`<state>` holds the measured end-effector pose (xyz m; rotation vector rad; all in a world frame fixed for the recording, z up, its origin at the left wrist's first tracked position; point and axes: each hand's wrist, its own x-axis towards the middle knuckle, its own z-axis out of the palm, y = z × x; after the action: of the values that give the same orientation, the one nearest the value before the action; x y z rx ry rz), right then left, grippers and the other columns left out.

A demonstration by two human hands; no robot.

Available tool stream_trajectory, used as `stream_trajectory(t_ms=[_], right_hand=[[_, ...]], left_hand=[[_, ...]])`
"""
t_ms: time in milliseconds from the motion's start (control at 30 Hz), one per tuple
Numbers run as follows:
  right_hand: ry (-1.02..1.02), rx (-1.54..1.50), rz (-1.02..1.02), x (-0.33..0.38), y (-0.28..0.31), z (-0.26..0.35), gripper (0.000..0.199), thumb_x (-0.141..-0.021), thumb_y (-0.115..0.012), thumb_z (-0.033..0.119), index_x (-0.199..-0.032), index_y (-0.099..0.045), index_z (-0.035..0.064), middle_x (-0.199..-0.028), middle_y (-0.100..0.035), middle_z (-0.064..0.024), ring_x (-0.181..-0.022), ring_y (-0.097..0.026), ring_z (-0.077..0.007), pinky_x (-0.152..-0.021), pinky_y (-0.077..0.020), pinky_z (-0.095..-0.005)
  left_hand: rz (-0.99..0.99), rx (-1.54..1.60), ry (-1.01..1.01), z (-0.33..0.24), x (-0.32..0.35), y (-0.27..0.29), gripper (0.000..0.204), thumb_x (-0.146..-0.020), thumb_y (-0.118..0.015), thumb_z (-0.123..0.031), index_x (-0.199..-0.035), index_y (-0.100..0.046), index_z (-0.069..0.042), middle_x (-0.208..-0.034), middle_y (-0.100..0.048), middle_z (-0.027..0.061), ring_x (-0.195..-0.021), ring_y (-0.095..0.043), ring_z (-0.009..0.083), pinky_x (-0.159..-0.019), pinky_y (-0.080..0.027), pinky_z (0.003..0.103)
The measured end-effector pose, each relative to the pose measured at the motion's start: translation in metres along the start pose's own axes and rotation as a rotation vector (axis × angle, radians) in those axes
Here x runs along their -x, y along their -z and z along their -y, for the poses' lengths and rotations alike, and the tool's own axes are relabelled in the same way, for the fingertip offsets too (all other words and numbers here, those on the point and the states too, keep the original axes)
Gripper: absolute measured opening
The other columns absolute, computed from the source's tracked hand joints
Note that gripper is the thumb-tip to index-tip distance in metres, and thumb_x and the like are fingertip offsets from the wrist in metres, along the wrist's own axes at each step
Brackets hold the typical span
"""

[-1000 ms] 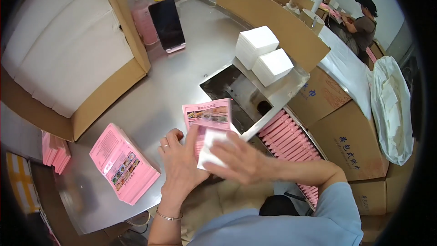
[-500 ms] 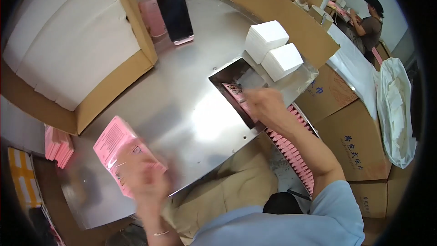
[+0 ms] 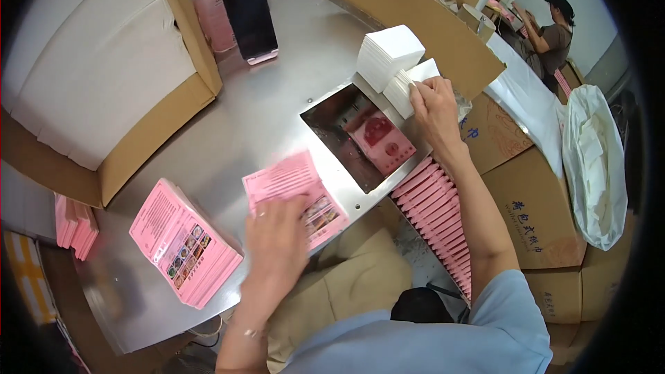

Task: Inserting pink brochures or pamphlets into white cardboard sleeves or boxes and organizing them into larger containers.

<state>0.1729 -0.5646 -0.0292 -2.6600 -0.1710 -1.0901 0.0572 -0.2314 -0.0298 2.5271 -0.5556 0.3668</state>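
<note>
My left hand (image 3: pixel 278 241) is closed on a flat pink printed wrapper (image 3: pixel 294 179) over the metal table, its fingertips partly hidden. To its left lies a thick stack of pink printed wrappers (image 3: pixel 190 246). My right hand (image 3: pixel 436 105) pinches folded white tissues (image 3: pixel 400 90) at the nearer of two white stacks. Beside that one stands the other tissue stack (image 3: pixel 389 55), taller and untouched. Between my hands, a rectangular opening (image 3: pixel 331 135) in the tabletop has a pink printed piece (image 3: pixel 381 140) inside it.
A row of pink packets (image 3: pixel 433 218) fills a long box below the table's right edge. A phone (image 3: pixel 251 22) on a stand and a pink bottle (image 3: pixel 213 14) are at the back. Cardboard boxes (image 3: pixel 537 215) stand right; a person (image 3: pixel 554 38) sits far right.
My left hand has moved right from the pink stack, bringing a wrapper along. My right hand has left the opening and reached up to the white tissues, uncovering the pink piece inside.
</note>
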Motion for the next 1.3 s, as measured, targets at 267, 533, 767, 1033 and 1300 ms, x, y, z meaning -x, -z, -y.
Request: stream_trajectory(t_ms=[267,533,767,1033,1300], right_hand=[[0.051,-0.031,0.018,0.003,0.007,-0.007,0.025,-0.084,-0.064,0.005,-0.107,-0.073,0.0036,-0.092,-0.062,-0.0151,-0.090,-0.057,-0.0326,-0.081,-0.0477,-0.0436],[0.664,-0.409,0.195,0.102,0.028,0.133,0.041,-0.085,-0.060,0.011,-0.125,-0.062,0.0008,-0.122,-0.060,-0.0209,-0.114,-0.061,-0.0391,-0.106,-0.0400,-0.0642],[0.544,-0.153,0.498,0.042,-0.026,0.171,0.021,-0.076,-0.067,0.012,-0.097,-0.069,0.0063,-0.081,-0.064,-0.0093,-0.080,-0.066,-0.0306,-0.109,-0.0362,-0.0621],[0.118,0.295,-0.018,0.000,0.018,0.038,0.034,-0.085,-0.070,0.020,-0.112,-0.062,0.0008,-0.101,-0.062,-0.0150,-0.099,-0.058,-0.0318,-0.088,-0.0414,-0.0486],[-0.010,-0.010,0.042,-0.002,-0.001,-0.005,0.013,-0.088,-0.065,0.012,-0.081,-0.069,0.0008,-0.087,-0.059,-0.0132,-0.089,-0.055,-0.0315,-0.079,-0.0468,-0.0441]], left_hand=[[-0.038,0.040,-0.062,0.003,0.001,-0.026,0.024,-0.082,-0.069,-0.010,-0.104,-0.061,-0.006,-0.103,-0.053,0.0161,-0.093,-0.050,0.0348,-0.079,-0.040,0.044],[0.065,0.124,-0.061,-0.004,0.000,-0.009,0.054,-0.073,-0.072,-0.022,-0.121,-0.059,-0.001,-0.140,-0.048,0.0256,-0.130,-0.045,0.0456,-0.102,-0.037,0.054],[-0.089,0.005,0.044,-0.025,-0.019,-0.029,0.084,-0.070,-0.077,-0.033,-0.143,-0.045,-0.008,-0.160,-0.024,0.0260,-0.144,-0.024,0.0512,-0.109,-0.021,0.071],[-0.052,-0.293,0.137,-0.021,-0.010,-0.019,0.053,-0.078,-0.071,-0.040,-0.125,-0.065,-0.016,-0.131,-0.050,0.0194,-0.108,-0.045,0.0383,-0.085,-0.034,0.049],[-0.002,-0.285,0.053,-0.027,-0.016,-0.008,0.049,-0.078,-0.073,-0.040,-0.114,-0.064,-0.008,-0.120,-0.055,0.0146,-0.105,-0.049,0.0344,-0.082,-0.035,0.047]])
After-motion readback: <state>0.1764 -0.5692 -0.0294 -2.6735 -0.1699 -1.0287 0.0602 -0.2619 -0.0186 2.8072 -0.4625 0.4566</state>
